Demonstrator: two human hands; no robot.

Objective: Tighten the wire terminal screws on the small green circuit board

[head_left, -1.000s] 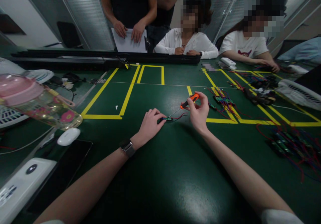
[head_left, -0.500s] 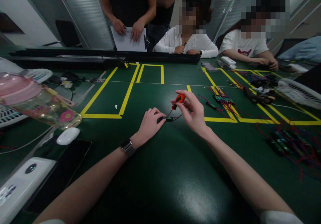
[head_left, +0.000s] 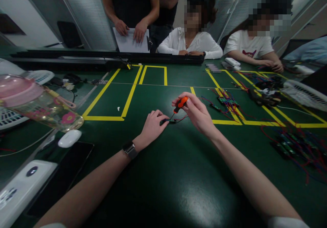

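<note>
On the green table, my left hand [head_left: 154, 125] pinches the left end of a small green circuit board [head_left: 172, 121], pressing it against the surface. A thin wire trails from the board's right end beneath my other hand. My right hand [head_left: 195, 111] is closed around the orange and black handle of a screwdriver [head_left: 182, 102]. The tool is tilted, its thin shaft running down to the left, with the tip at the board close to my left fingertips. Whether the tip sits in a screw is too small to tell.
Wired circuit boards [head_left: 227, 101] lie on yellow tape at right, with another wired pile [head_left: 293, 142] nearer me. A pink-lidded bottle [head_left: 43, 107], white earbud case [head_left: 69, 138], phone [head_left: 68, 170] and white device [head_left: 28, 183] stand left. People with a clipboard [head_left: 131, 41] are across the table.
My right hand has turned, and its fingers are wrapped differently around the screwdriver handle, which leans a little more. My left hand and the board have stayed put.
</note>
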